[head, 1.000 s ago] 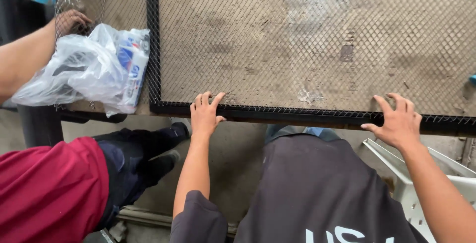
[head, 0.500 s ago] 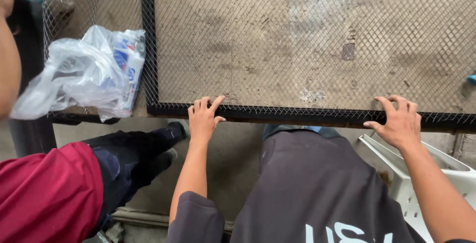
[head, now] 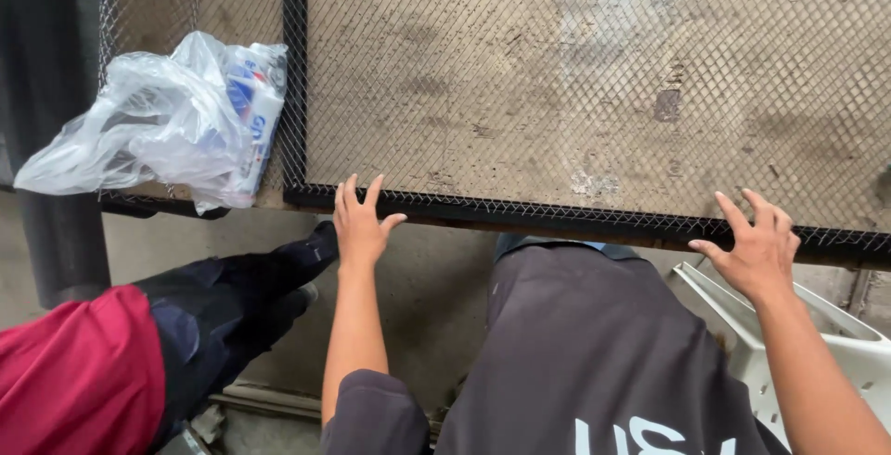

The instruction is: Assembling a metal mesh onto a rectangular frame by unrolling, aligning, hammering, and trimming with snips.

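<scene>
A black-framed wire mesh panel (head: 594, 217) lies flat on a worn brown table top (head: 520, 75) in front of me. My left hand (head: 360, 223) rests with fingers spread on the panel's near frame bar at the left. At the right, my right hand (head: 756, 246) lies on the same bar, fingers apart. Neither hand holds anything.
A clear plastic bag (head: 158, 126) with packets inside sits on the table's left end, on a second mesh section. A person in a red top (head: 79, 376) and dark trousers stands at my left. A white plastic chair (head: 835, 339) is at the lower right.
The other person's arm, which reached to the bag at the upper left, has pulled out of view. My hands have stayed on the frame bar.
</scene>
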